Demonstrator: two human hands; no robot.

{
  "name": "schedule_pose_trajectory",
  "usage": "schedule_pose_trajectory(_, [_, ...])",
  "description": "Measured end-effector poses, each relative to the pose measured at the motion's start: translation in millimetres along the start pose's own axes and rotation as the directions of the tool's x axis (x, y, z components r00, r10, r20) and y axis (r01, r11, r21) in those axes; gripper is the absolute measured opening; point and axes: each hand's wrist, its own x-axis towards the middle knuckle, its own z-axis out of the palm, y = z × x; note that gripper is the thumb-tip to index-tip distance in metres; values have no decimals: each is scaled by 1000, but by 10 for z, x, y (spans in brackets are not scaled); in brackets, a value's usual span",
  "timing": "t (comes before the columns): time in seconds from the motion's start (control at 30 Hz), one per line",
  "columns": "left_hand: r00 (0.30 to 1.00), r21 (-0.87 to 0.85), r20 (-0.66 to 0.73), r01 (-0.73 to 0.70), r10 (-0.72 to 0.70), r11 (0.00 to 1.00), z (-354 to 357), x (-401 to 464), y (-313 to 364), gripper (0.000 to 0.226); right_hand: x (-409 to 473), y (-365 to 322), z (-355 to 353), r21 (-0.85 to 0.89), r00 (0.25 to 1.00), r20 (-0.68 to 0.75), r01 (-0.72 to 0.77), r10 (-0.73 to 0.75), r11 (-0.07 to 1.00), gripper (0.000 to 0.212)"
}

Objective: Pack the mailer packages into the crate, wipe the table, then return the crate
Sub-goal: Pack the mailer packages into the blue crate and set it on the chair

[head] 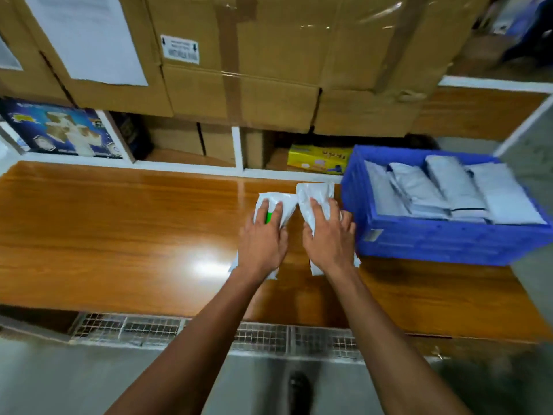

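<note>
Tabletop (119,223): glossy wood grain, bearing two loose mailers and a crate.

Left mailer (279,206): white, flat on the tabletop near centre, a green mark showing between the fingers. Left hand (263,241) lies palm-down on it, fingers spread and slightly bent; whether it grips or only presses cannot be told.

Right mailer (315,196): white, just beside the left mailer and close to the crate, far end raised a little. Right hand (329,241) lies on it, fingers curled over its edge.

Crate (419,238): blue plastic, at the right end of the tabletop, holding a row of grey-white packed mailers (449,190) leaning on one another.

Behind: shelf (239,170) with cardboard boxes (269,70) and a yellow carton (317,158).
</note>
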Motion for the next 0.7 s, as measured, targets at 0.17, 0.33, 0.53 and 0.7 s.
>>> schedule_pose_trajectory(0.17, [996,-39,-47,-80,78,996,20,347,977,61,251,939,-452,16,994,-90,-67,68,998,65])
schedule_pose_trajectory(0.33, [996,-74,-65,-62,58,995,165,729,1923,62,607,1910,-718,11,990,-119,-81,81,997,64])
schedule_pose_trajectory(0.53, [999,-62,-33,-45,43,997,532,1342,2777,62,1134,2931,-796,11,992,-95,-77,78,997,65])
schedule_pose_trajectory(0.7, [1000,-53,20,-8,9,999,816,1884,3311,64,1612,3554,-688,21,993,16,-117,116,993,67])
